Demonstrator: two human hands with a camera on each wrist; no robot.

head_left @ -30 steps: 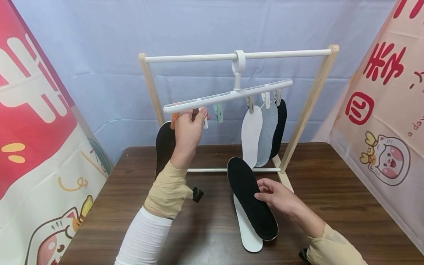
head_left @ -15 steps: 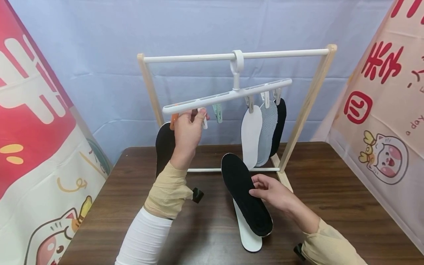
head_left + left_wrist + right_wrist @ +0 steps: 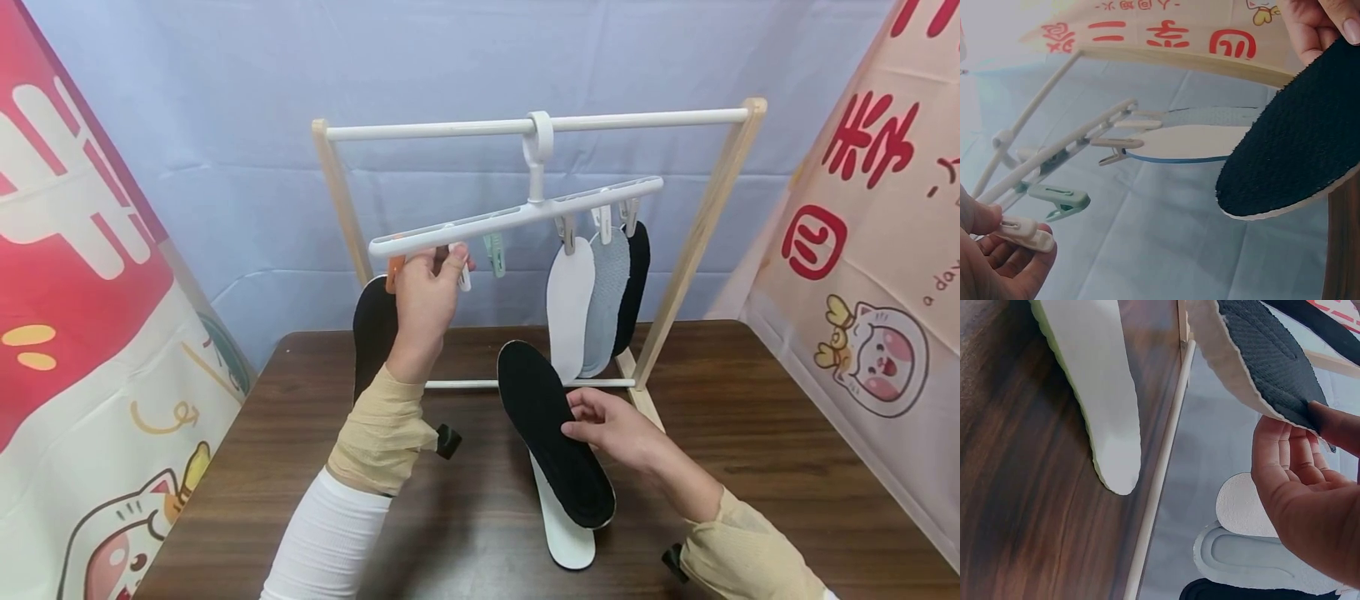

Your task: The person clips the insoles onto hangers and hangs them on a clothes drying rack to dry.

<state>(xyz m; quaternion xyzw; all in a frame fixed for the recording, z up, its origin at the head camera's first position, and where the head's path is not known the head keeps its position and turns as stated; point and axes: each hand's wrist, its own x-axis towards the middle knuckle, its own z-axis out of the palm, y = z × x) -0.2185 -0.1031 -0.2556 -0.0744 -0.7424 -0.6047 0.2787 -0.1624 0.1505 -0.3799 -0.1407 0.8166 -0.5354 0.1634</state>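
Note:
My left hand (image 3: pixel 427 296) pinches a white clip (image 3: pixel 1027 234) under the left half of the white hanger (image 3: pixel 480 223). By its side an orange clip (image 3: pixel 393 273) bears a black insole (image 3: pixel 372 333), partly hidden by that hand. A mint clip (image 3: pixel 495 255) hangs further right, holding nothing. My right hand (image 3: pixel 618 429) grips a black insole (image 3: pixel 551 433) by its right edge, thumb on top, tilted above the table. Beneath it a white insole (image 3: pixel 562 533) lies on the wood, its upper part covered.
Hanging from clips at the hanger's right end are a white insole (image 3: pixel 570 308), a grey insole (image 3: pixel 607 300) and a black one. The wooden-sided rack (image 3: pixel 697 242) stands at the back of the brown table (image 3: pixel 757 467), with a low white crossbar (image 3: pixel 461 385).
The right hand has shifted left and slightly up with its black insole, uncovering more of the white insole's lower end. The left hand stays on the white clip.

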